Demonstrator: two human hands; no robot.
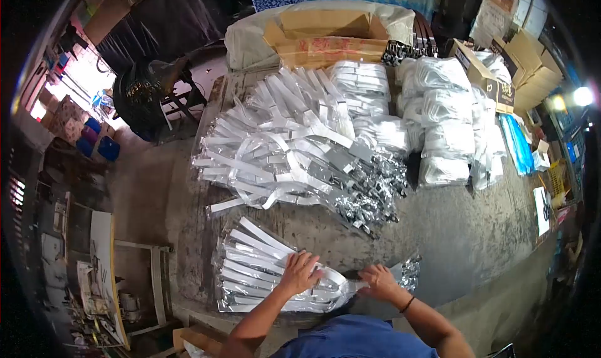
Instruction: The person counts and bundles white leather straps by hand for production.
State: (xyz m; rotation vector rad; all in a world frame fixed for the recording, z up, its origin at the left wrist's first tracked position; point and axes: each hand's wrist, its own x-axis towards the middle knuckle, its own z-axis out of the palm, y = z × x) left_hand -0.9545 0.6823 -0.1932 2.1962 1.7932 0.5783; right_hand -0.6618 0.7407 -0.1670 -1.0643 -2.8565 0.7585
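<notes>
A fanned bundle of white straps in clear plastic sleeves lies at the table's near edge, narrowing toward dark ends on the right. My left hand rests on the middle of the fan with its fingers apart. At the narrow part of the same bundle, my right hand has its fingers closed round the gathered straps, partly hiding them. Beyond both hands spreads a large loose heap of similar sleeved straps, whose black and shiny ends point right.
Stacked white bundles stand at the back right of the worktable. An open cardboard box sits behind the heap. More cartons, a blue plastic packet and scissors on white paper lie along the right side.
</notes>
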